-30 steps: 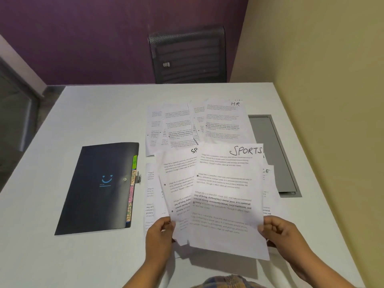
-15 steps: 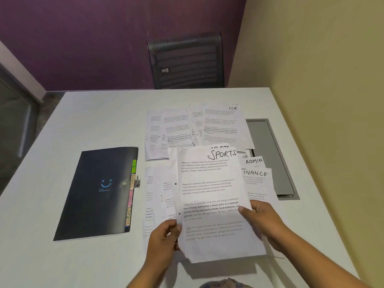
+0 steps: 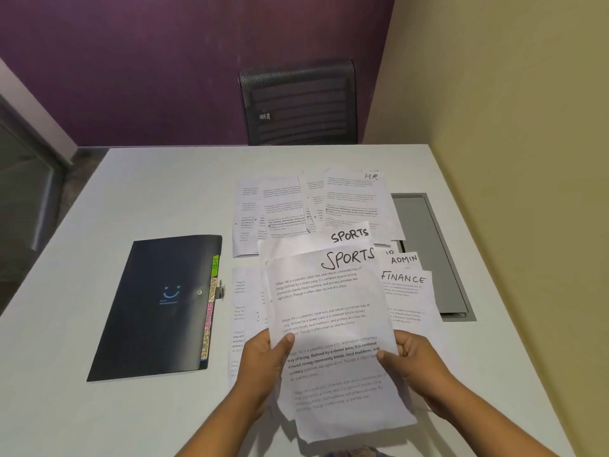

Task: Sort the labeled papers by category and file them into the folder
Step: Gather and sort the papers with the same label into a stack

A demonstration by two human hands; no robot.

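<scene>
Two bare hands hold a small stack of printed sheets above the near edge of a white table (image 3: 99, 407). The left hand (image 3: 263, 361) grips the stack's left edge, thumb laid on the front and fingers hidden behind. The right hand (image 3: 417, 361) grips the right edge the same way, thumb pressed on the print.

The top sheet (image 3: 333, 324) has "SPORTS" handwritten at its upper right. A second SPORTS sheet (image 3: 349, 234) shows from behind it, offset upward.

Further papers lie spread on the table beyond and beside the held stack. To the right are a FINANCE sheet (image 3: 407, 291) and, just above it, an ADMIN sheet (image 3: 403, 258). An HR sheet (image 3: 356, 199) tops a fanned row (image 3: 280, 209) farther back.

The folder (image 3: 155, 308), a closed dark expanding file with a small smile logo, lies flat well to the left of the papers. Coloured index tabs (image 3: 211, 305) along its right edge read HR, ADMIN and SPORTS; one pink tab is too blurred to read.

A grey recessed panel (image 3: 438, 258) sits in the tabletop on the right. A black mesh chair (image 3: 300, 103) stands at the far side, against a purple wall (image 3: 164, 61).
</scene>
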